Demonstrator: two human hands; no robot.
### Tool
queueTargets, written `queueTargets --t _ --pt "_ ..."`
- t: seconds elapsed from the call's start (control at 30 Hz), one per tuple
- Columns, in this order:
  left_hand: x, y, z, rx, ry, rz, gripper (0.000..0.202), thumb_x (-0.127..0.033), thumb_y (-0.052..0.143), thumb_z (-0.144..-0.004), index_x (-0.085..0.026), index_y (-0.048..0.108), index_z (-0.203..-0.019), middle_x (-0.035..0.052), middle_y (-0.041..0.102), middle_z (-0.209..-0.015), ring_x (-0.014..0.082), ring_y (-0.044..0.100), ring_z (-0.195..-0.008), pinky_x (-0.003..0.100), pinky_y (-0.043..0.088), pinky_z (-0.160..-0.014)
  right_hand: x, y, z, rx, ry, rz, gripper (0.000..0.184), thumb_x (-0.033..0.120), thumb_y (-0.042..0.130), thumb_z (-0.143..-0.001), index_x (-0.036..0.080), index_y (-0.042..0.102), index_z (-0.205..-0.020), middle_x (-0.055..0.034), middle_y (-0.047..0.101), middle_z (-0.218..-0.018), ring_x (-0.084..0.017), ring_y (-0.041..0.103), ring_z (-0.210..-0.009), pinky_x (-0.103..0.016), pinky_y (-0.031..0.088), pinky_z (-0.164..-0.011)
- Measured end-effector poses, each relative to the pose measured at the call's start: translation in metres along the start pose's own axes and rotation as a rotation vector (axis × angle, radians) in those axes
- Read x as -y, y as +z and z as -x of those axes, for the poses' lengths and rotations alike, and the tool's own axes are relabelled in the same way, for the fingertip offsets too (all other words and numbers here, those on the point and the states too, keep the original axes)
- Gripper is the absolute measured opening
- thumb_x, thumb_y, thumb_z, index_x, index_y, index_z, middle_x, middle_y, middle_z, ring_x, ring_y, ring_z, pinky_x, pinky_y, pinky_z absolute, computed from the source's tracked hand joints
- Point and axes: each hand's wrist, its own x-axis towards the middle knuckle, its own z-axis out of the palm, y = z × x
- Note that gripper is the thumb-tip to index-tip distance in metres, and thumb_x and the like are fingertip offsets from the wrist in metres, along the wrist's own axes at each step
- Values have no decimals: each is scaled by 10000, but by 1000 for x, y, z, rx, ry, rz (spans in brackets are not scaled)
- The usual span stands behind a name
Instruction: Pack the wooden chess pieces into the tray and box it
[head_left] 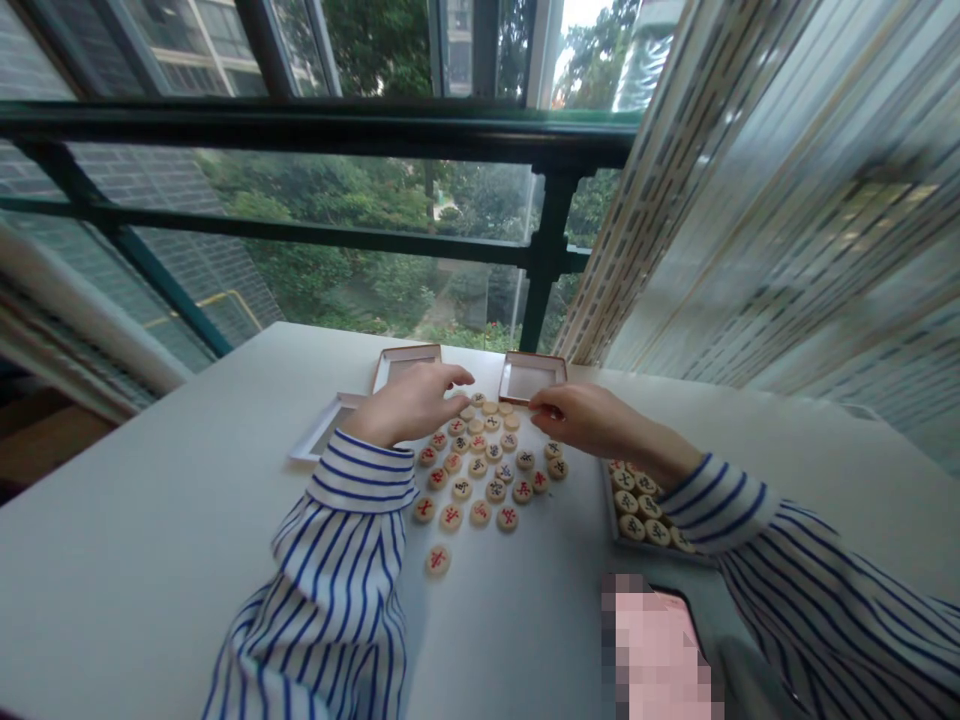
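Left hand point(409, 403) palm down at the far edge of the scattered wooden game discs point(480, 470), fingers loosely together and stretched toward the right, tips resting on or just above the farthest discs — contact too small to tell for sure. Right hand point(581, 418) coming in from the other side, thumb and forefinger drawn together near the discs at the cluster's far right corner; whether pinching a disc cannot be told. Both wrists in blue-and-white striped sleeves point(337, 580).

Discs lying flat on the white table point(150, 520), most marked with red or dark characters, spread between the two hands and toward the viewer. One single disc point(438, 559) apart from the rest, nearer the viewer. More discs packed in a shallow tray point(646, 517) under the right forearm.

Beyond the hands, two open square boxes — one point(406, 363) behind the left hand, one point(532, 377) just beyond the right fingertips. A flat white lid point(324, 432) partly hidden by the left wrist. Past the table, a dark window railing point(315, 130) and a striped curtain point(787, 200) on the right.
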Motion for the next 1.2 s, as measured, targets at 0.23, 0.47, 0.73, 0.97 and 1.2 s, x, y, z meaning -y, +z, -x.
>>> queueTargets --t 0.23,0.47,0.73,0.97,1.2 --pt "6 8 -3 78 -50 -44 404 -373 462 -783 -190 603 -1114 98 638 -1105 235 587 -1000 309 434 -838 8 16 -27 73 -28 37 263 304 449 -807 221 654 -950 -39 684 -869 -164 601 -756 -249 342 -599" --pt "5 8 -3 95 -61 -69 407 -383 460 -783 -200 604 -1116 95 647 -1085 234 591 -987 301 435 -815 18 28 -44 182 -23 115 302 332 467 -796 221 640 -1017 -85 679 -947 -209 614 -846 -264 380 -617" --pt "7 11 -4 89 -41 -74 411 -389 459 -785 -198 600 -1120 101 646 -1080 237 590 -982 309 437 -817 22 34 -51 174 -33 140 315 322 440 -803 215 634 -1027 -99 674 -969 -220 612 -870 -275 397 -632" --pt "8 12 -4 80 -24 -82 400 -378 458 -787 -201 598 -1118 97 645 -1085 237 589 -983 315 436 -828 27 39 -58 187 -45 183 284 272 435 -796 177 643 -964 -132 666 -965 -241 607 -879 -308 413 -665" --pt "7 11 -4 86 -48 -90 400 -371 456 -791 -198 595 -1123 89 645 -1087 233 586 -990 308 440 -829 27 45 -61 204 -49 211 260 231 426 -783 171 636 -925 -127 669 -941 -243 616 -847 -317 417 -658"
